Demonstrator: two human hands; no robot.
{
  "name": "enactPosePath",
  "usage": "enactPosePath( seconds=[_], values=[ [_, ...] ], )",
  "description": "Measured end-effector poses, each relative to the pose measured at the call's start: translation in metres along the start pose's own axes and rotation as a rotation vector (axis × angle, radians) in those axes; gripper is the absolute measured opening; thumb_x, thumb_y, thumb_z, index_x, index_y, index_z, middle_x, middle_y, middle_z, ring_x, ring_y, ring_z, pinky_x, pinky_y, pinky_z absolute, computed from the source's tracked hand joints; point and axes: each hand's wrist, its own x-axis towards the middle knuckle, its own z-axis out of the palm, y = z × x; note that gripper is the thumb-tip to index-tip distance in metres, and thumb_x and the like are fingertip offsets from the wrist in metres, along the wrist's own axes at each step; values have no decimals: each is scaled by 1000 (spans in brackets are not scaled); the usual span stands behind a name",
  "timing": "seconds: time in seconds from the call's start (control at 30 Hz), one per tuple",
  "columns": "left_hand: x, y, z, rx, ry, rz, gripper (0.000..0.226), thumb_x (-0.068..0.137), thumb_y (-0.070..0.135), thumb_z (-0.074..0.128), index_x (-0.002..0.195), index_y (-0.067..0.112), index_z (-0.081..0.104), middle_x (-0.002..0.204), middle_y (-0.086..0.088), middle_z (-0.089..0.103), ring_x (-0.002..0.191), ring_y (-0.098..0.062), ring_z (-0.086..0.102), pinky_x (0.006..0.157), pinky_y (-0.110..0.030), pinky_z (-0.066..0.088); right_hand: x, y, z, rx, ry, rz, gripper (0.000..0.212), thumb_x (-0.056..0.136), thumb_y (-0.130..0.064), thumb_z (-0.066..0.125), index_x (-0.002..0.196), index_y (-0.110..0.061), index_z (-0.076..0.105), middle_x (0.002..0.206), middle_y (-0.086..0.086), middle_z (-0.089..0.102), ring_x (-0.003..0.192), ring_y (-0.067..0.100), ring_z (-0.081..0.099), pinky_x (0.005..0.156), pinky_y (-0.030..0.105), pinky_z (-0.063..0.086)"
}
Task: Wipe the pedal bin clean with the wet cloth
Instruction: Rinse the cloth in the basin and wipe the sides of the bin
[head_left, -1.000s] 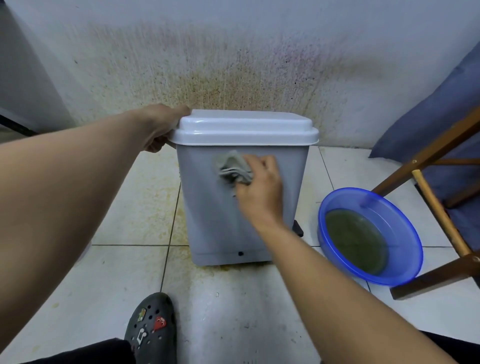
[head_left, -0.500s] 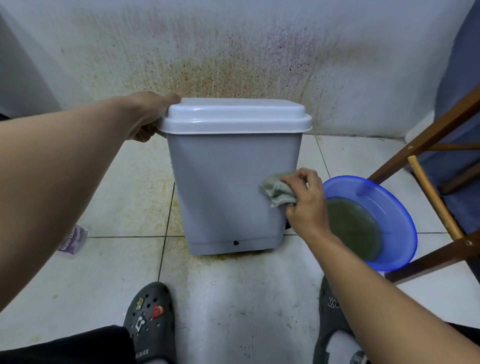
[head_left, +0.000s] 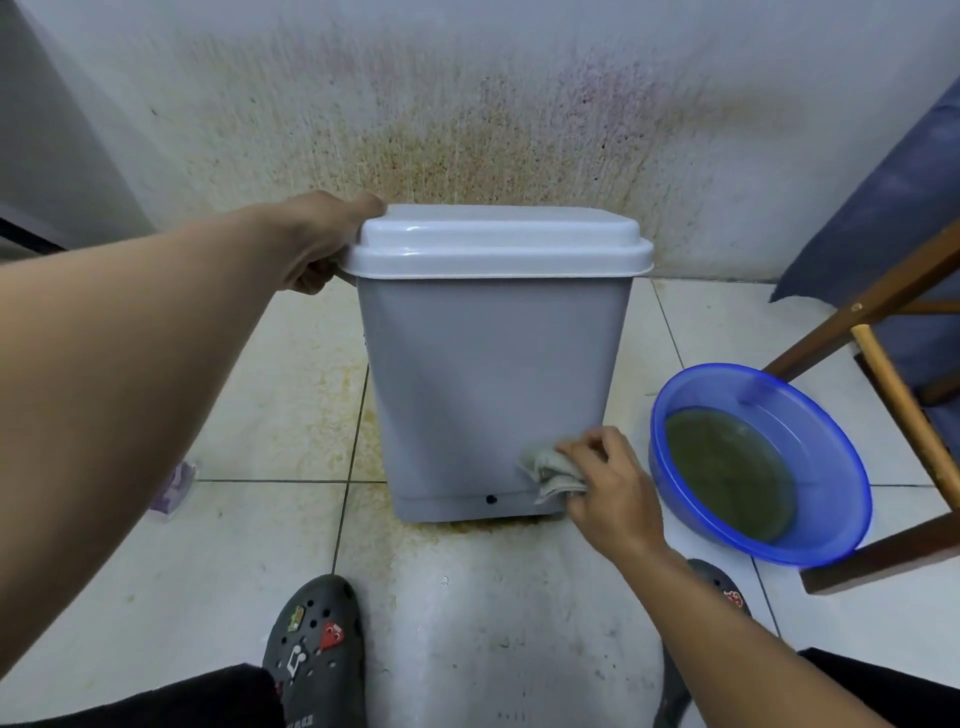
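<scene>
The left hand (head_left: 317, 247) grips the lid (head_left: 493, 244) of the likely light pedal bin (head_left: 488, 395); the right hand (head_left: 613, 488) clutches the limp wet cloth (head_left: 550, 475) against its base.

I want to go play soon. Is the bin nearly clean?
The front of the pedal bin looks free of marks. The right hand presses the cloth on its bottom right corner while the left hand grips the lid. The other sides are hidden, so they may be left.
</scene>
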Motion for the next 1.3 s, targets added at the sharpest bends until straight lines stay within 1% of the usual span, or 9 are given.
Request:
enactPosePath(
  seconds=[0.17, 0.27, 0.33, 0.43, 0.5, 0.63, 0.77, 0.9, 1.3],
  values=[
    [-2, 0, 0, -5, -7, -14, 43, 96, 57, 49, 80, 19, 39, 47, -1, 34, 44, -15, 15, 49, -22, 16, 86, -94, -39, 2, 314, -293, 31, 76, -22, 78, 106, -15, 72, 103, 12, 56, 88, 31, 60, 50, 32, 49],
    [-4, 1, 3, -12, -4, -13, 43, 98, 56, 48, 78, 19, 40, 45, 0, 32, 44, -14, 16, 50, -22, 15, 121, -141, -46, -86, 273, -457, 36, 70, -7, 73, 106, -13, 70, 105, 13, 58, 93, 32, 57, 42, 33, 45],
    [-4, 0, 4, -9, 0, -19, 45, 98, 56, 49, 76, 19, 40, 52, 0, 31, 45, -15, 17, 51, -22, 16, 135, -163, -41, -223, 217, -545, 31, 73, -5, 62, 102, -12, 68, 106, 12, 59, 93, 31, 57, 39, 27, 31],
    [-8, 1, 4, -1, 4, -30, 43, 97, 55, 49, 76, 19, 39, 63, -1, 28, 47, -15, 17, 51, -23, 16, 142, -183, -26, -453, 175, -539, 30, 83, -10, 38, 96, -11, 65, 105, 10, 60, 89, 28, 56, 43, 28, 20],
    [-9, 2, 3, 3, 5, -32, 44, 99, 56, 48, 76, 19, 37, 65, -2, 29, 48, -15, 16, 51, -24, 16, 133, -188, -13, -528, 154, -507, 41, 86, -10, 28, 108, -9, 63, 110, 11, 58, 92, 29, 54, 45, 31, 23],
    [-4, -1, 2, 7, 5, -28, 48, 98, 61, 46, 76, 20, 37, 74, -9, 46, 41, -14, 15, 50, -22, 15, 95, -182, 19, -494, -50, -468, 56, 86, -17, 27, 137, -3, 46, 132, 16, 47, 103, 34, 47, 58, 36, 35],
    [-2, -1, 2, 3, 22, -33, 45, 97, 59, 49, 76, 20, 39, 83, -9, 48, 35, -13, 18, 45, -19, 18, 54, -152, 62, -464, -173, -517, 58, 85, -22, 59, 137, 0, 47, 132, 19, 48, 99, 36, 49, 64, 41, 49],
    [-1, -1, 1, 12, 14, -35, 43, 96, 60, 50, 79, 20, 41, 87, -10, 48, 39, -15, 18, 44, -19, 18, 19, -127, 84, -466, -308, -618, 61, 85, -24, 61, 139, -2, 46, 132, 17, 47, 102, 36, 48, 74, 44, 53],
    [-2, 1, 2, -1, 12, -33, 41, 94, 52, 52, 73, 22, 34, 56, 1, 28, 42, -14, 17, 41, -19, 15, -12, -52, 63, -507, -352, -623, 32, 81, -7, 45, 105, -10, 67, 109, 9, 56, 85, 28, 50, 55, 37, 47]
  ],
)
